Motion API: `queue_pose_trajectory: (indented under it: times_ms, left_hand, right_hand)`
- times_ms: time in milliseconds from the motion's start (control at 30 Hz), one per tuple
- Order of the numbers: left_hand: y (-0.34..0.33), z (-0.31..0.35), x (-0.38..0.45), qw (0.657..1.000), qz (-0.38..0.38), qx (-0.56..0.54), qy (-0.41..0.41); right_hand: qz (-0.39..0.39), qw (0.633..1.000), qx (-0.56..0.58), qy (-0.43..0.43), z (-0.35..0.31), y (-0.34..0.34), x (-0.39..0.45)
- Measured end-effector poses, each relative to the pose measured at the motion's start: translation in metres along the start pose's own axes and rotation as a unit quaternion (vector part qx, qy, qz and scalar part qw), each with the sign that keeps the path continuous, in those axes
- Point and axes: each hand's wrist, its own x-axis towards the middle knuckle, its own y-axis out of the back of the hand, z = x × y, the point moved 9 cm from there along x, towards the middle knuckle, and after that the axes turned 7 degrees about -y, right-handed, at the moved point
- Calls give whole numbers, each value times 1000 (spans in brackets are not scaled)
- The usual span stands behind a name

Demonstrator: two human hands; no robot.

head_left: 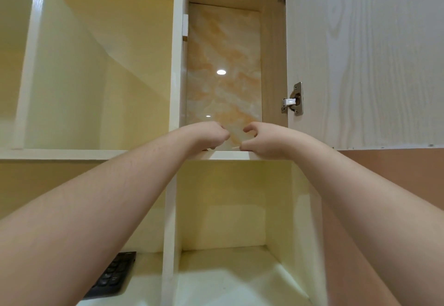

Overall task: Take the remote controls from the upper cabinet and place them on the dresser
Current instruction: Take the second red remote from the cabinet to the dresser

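Both my arms reach up into the open upper cabinet (223, 155). My left hand (209, 135) lies over the shelf's front edge with fingers curled down, and a dark sliver shows beneath it. My right hand (262, 141) is curled just beside it, thumb raised. A thin pale edge (236, 147), seemingly a remote control, pokes out from its lower fingers. The shelf edge hides most of what the hands hold. A black remote control (113, 277) with grey buttons lies on the pale surface at the lower left, partly behind my left forearm.
The cabinet door (360, 60) hangs open to the right on metal hinges (293, 100). A marbled panel (223, 65) backs the compartment. Open cream cubbies lie to the left (96, 89) and below (228, 209). A white divider (170, 233) separates the lower cubbies.
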Motion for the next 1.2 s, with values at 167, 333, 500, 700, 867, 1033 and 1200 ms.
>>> queue_pose_trajectory:
  times_ms: [167,333,500,700,867,1033,1200]
  left_hand:
    - [-2,-5,5,1000,6,-17,12]
    - [-2,-7,8,1000,9,-25,15]
    - [-4,-11,5,997,9,-60,40]
    - [-4,-11,4,995,1,-83,63]
    - [-7,-14,7,993,-21,-86,82]
    - [-3,-13,2,987,9,-134,87]
    - [5,-9,-6,971,62,-218,74]
  right_hand:
    - [8,997,-48,-55,7,-3,2]
    - [11,996,-46,-77,7,-3,2]
    - [5,999,-24,-42,4,-4,0]
    - [5,999,-18,-43,7,-1,-1]
    - [16,999,-18,-48,8,-4,2]
    - [27,999,11,-44,8,0,-6]
    - [37,997,62,-41,8,7,-18]
